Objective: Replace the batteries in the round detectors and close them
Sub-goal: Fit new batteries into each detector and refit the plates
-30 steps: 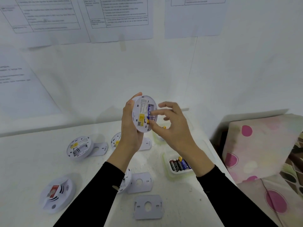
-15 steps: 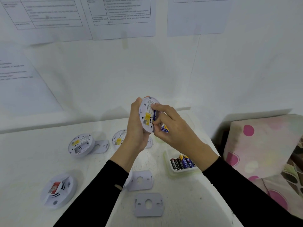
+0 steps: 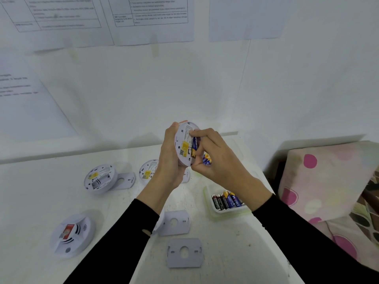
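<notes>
My left hand (image 3: 171, 158) holds a round white detector (image 3: 184, 143) upright above the table, its back with a yellow label facing me. My right hand (image 3: 215, 158) presses a blue and gold battery (image 3: 194, 145) into the open compartment with its fingertips, and a second blue battery (image 3: 207, 159) sits tucked in its palm. A small white tray (image 3: 209, 199) of several batteries stands below my right wrist. Two open detectors (image 3: 100, 178) (image 3: 148, 171) lie back-up on the table. A closed detector (image 3: 71, 235) lies face-up at the front left.
Flat grey mounting plates lie on the white table: one (image 3: 184, 252) near the front, one (image 3: 176, 222) by my left forearm, one (image 3: 125, 180) beside the left open detector. A pink dotted cushion (image 3: 328, 181) is at the right. Printed sheets (image 3: 151, 19) hang on the wall.
My right hand has brought a battery to the detector's compartment and now pushes it in. The detector has turned a little more edge-on and both hands have shifted slightly right.
</notes>
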`<action>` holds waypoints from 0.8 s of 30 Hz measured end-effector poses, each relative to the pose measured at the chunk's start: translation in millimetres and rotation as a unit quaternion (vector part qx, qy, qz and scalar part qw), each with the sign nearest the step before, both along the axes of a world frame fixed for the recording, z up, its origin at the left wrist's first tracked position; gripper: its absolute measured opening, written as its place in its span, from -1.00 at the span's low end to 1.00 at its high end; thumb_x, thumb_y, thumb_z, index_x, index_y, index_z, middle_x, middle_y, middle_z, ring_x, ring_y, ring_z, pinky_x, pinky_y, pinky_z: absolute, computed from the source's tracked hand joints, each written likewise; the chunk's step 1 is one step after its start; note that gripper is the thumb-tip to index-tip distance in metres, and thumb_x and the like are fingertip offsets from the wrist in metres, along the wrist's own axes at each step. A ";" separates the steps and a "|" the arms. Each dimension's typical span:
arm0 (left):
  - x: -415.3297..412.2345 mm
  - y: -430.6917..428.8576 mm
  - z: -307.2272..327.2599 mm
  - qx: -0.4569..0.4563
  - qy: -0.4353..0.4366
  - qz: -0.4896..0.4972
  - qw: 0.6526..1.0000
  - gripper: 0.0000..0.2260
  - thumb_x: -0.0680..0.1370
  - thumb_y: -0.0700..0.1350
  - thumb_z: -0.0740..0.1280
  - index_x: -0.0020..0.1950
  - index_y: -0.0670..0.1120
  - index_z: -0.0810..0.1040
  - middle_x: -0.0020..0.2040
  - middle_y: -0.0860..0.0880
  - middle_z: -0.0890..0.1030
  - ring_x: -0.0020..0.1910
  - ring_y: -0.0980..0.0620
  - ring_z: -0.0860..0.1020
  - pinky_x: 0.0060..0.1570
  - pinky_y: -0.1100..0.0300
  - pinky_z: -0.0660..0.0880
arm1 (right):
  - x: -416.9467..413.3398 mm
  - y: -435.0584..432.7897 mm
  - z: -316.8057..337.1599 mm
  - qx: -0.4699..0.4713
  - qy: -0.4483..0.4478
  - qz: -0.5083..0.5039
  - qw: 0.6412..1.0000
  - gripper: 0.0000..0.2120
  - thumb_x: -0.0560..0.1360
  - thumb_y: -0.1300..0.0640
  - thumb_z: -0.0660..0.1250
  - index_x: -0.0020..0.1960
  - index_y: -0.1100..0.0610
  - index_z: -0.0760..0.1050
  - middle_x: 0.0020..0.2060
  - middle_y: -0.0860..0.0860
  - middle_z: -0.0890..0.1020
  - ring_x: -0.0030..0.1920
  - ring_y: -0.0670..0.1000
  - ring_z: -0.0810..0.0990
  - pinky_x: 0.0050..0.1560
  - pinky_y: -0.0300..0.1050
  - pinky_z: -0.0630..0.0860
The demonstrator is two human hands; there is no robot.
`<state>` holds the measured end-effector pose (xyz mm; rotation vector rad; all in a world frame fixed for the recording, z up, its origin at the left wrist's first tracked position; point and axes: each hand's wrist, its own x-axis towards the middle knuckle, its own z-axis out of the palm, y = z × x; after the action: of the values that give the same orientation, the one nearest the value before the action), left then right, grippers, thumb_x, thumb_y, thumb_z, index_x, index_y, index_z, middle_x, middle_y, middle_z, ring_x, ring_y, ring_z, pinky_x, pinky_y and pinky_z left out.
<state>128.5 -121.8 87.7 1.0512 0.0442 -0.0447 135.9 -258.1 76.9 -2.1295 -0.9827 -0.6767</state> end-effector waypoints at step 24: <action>14.1 21.5 -19.2 -0.132 0.122 -0.023 0.983 -0.53 0.58 0.22 0.17 0.19 -0.12 0.60 0.12 -0.21 0.65 0.12 -0.24 0.58 0.07 -0.09 0.56 | 21.1 4.5 -18.1 0.383 0.192 -0.024 0.903 -0.79 0.61 0.20 0.25 0.24 0.13 0.50 0.04 0.06 0.67 0.11 0.02 0.65 0.15 -0.13 0.56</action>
<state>142.7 -100.4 68.6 0.7768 0.2301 -0.2158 157.0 -253.6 58.8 -1.4932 -0.3493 -0.5168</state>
